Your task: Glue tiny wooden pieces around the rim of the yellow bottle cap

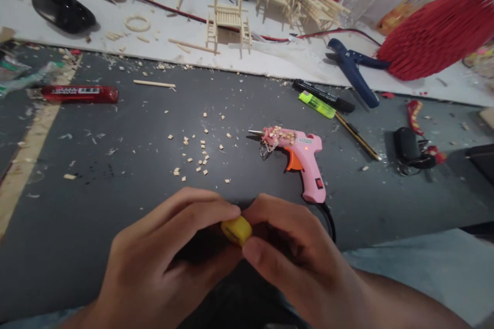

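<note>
Between my two hands, low in the middle of the view, is a small yellow block (236,230) with a dark slot or line along its near side. My left hand (165,252) pinches it from the left, index fingertip on its upper edge. On the right, my right hand (297,252) holds it between thumb and bent forefinger. Its exact kind is too small to make out. Just beyond my hands lie many tiny cut wood bits (203,148). A pink hot glue gun (299,146) with an orange trigger rests on its side, its nozzle pointing left.
Along the back, a white board (135,51) carries a small stick-built chair (227,15), other wooden models and a cable. Blue cutters (355,69), a black marker (324,95), a yellow highlighter (317,105) and keys (415,149) lie right. A red tube (79,94) lies left.
</note>
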`<state>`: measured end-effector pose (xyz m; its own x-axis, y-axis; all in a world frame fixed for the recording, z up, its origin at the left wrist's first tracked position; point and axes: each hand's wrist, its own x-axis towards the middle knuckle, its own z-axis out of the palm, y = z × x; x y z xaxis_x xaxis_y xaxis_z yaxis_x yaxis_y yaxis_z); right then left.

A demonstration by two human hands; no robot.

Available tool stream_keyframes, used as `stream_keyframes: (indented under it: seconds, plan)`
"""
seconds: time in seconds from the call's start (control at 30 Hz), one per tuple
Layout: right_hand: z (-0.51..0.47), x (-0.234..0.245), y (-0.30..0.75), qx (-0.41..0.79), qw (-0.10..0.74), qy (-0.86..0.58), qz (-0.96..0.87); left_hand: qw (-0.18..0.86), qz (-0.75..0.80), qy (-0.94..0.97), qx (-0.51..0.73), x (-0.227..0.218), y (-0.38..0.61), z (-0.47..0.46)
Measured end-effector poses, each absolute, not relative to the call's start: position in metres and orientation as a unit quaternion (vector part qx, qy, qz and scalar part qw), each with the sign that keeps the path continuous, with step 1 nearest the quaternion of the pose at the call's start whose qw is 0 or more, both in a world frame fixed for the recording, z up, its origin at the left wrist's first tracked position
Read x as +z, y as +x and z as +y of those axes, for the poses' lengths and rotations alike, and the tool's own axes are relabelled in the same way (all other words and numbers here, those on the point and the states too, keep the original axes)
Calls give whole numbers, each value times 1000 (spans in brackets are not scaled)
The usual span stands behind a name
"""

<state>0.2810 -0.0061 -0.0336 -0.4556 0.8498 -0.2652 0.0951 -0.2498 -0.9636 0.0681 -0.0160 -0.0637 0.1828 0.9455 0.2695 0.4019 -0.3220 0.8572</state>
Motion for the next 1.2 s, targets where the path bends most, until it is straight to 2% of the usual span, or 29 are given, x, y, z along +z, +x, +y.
stream_keyframes:
  seconds: [0.17,0.3,0.5,0.67,1.03,1.2]
  plan:
    - [-7,-37,279,730,253,-431,-465,297,472,710,429,-60,71,-14]
    - [-6,-37,279,720,259,-439,-472,304,487,693,436,-64,70,-13]
    - [-1,-36,278,684,259,-437,-523,372,489,667,421,-67,66,-14]
    - [-1,-40,280,669,263,-440,-538,371,479,665,436,-65,67,-13]
    - [-7,-49,286,727,270,-399,-489,379,450,662,464,-66,64,-15]
    - [-8,-50,289,724,280,-384,-499,442,456,610,474,-65,65,-15]
